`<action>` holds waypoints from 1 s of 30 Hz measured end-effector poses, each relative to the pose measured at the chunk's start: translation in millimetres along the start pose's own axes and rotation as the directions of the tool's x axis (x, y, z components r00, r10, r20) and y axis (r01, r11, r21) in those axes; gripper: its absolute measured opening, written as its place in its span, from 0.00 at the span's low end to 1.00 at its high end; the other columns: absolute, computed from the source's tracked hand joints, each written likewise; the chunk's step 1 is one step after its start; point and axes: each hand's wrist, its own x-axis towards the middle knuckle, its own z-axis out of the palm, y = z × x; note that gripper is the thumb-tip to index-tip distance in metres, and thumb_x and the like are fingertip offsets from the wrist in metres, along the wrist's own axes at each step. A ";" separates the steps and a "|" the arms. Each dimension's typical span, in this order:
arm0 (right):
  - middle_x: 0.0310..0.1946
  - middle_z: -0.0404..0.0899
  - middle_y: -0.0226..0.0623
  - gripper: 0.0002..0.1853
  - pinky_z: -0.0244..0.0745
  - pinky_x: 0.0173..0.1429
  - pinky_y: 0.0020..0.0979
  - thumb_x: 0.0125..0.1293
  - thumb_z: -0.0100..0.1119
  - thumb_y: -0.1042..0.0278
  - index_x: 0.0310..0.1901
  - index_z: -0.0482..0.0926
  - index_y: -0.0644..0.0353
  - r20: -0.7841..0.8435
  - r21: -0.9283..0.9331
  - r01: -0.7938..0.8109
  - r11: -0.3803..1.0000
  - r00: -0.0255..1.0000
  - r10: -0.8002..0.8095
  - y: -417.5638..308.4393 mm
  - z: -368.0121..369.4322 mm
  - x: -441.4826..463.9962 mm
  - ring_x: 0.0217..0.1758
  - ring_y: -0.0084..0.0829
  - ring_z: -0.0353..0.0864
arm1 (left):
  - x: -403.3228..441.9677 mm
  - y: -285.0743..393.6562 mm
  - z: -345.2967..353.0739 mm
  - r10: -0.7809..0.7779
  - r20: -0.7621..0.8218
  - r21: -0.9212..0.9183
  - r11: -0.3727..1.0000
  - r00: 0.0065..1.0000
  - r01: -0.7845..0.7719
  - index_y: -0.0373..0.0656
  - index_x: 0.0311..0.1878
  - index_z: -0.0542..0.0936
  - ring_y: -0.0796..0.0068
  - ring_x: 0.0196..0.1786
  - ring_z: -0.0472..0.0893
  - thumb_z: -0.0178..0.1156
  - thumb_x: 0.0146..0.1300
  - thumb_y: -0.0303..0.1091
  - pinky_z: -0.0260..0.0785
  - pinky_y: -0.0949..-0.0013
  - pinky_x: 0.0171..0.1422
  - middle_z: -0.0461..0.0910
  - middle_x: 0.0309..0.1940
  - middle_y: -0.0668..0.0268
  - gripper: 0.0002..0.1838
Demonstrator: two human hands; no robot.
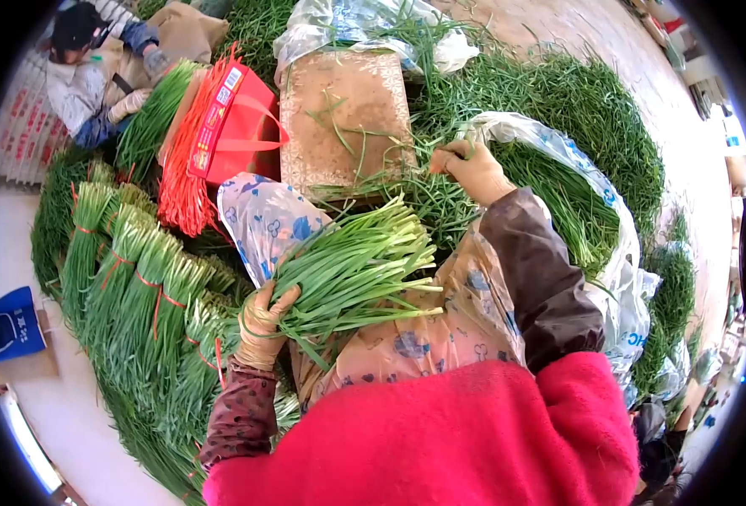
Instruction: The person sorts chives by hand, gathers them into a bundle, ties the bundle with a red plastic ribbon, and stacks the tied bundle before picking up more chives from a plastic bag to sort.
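My left hand (265, 325), in a thin pale glove, is closed round a loose bunch of green garlic chives (348, 274). The pale cut ends point right, over my lap. My right hand (474, 173), gloved too, is pinched together above the heap of loose leaves, right of a worn board (343, 110). Thin green strands show at its fingertips, but what they grip I cannot make out. A patterned plastic apron (466, 312) covers my lap beneath the bunch.
Bundles tied with red bands (141, 270) are piled at left. A red bag (242, 135) and red ties (189, 181) stand beside the board. An open plastic bag (613, 198) of chives lies at right, by loose leaves (558, 97). A co-worker (95, 76) handles chives at upper left.
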 end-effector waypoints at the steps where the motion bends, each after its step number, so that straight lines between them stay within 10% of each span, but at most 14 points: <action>1: 0.33 0.84 0.34 0.18 0.73 0.46 0.31 0.66 0.57 0.47 0.38 0.86 0.53 0.111 0.024 0.049 0.999 0.992 -0.051 3.5 -1.7 -1.5 0.36 0.28 0.80 | -2.0 -2.4 2.6 0.015 -0.004 -0.005 1.000 1.000 -0.015 0.61 0.55 0.79 0.49 0.38 0.79 0.68 0.42 0.26 0.75 0.54 0.42 0.76 0.48 0.50 0.32; 6: 0.43 0.83 0.43 0.27 0.73 0.52 0.36 0.61 0.59 0.38 0.44 0.84 0.57 0.484 -0.157 0.190 0.969 0.870 -0.092 -31.9 4.8 -24.9 0.47 0.38 0.82 | -5.1 -7.9 14.3 0.090 -0.076 0.039 0.995 0.993 -0.087 0.62 0.58 0.76 0.50 0.37 0.79 0.67 0.47 0.26 0.74 0.55 0.40 0.76 0.48 0.51 0.32; 20: 0.29 0.83 0.41 0.18 0.74 0.42 0.36 0.59 0.65 0.48 0.38 0.85 0.56 0.288 -0.038 0.339 0.940 0.905 -0.315 -8.5 24.0 -24.5 0.35 0.35 0.82 | -3.1 -10.9 13.8 0.066 -0.031 -0.061 0.996 0.997 -0.068 0.58 0.58 0.74 0.47 0.38 0.80 0.69 0.43 0.28 0.74 0.54 0.39 0.75 0.48 0.49 0.34; 22: 0.30 0.83 0.39 0.18 0.74 0.43 0.37 0.59 0.65 0.48 0.38 0.85 0.55 0.193 0.149 0.238 0.960 0.945 -0.264 -0.5 21.4 -11.8 0.35 0.35 0.82 | -0.6 -7.1 12.2 0.039 0.007 -0.039 0.998 0.999 -0.038 0.58 0.58 0.74 0.47 0.38 0.80 0.70 0.42 0.29 0.74 0.54 0.39 0.74 0.49 0.50 0.34; 25: 0.33 0.86 0.27 0.12 0.77 0.42 0.27 0.67 0.59 0.56 0.40 0.85 0.54 -0.062 -0.218 0.119 0.969 0.989 -0.135 -25.8 -12.3 -14.2 0.34 0.23 0.82 | 1.9 3.6 8.3 -0.006 0.008 0.004 1.000 1.000 0.006 0.59 0.60 0.74 0.47 0.41 0.79 0.69 0.40 0.25 0.74 0.53 0.41 0.74 0.50 0.52 0.37; 30: 0.43 0.83 0.35 0.17 0.73 0.52 0.27 0.65 0.60 0.53 0.45 0.83 0.57 -0.509 0.418 -0.004 0.909 0.827 0.238 -16.6 -77.1 10.9 0.45 0.28 0.78 | -3.8 11.4 10.7 -0.094 0.043 0.126 0.988 0.995 0.088 0.62 0.62 0.75 0.48 0.43 0.78 0.66 0.42 0.23 0.74 0.53 0.44 0.73 0.53 0.52 0.38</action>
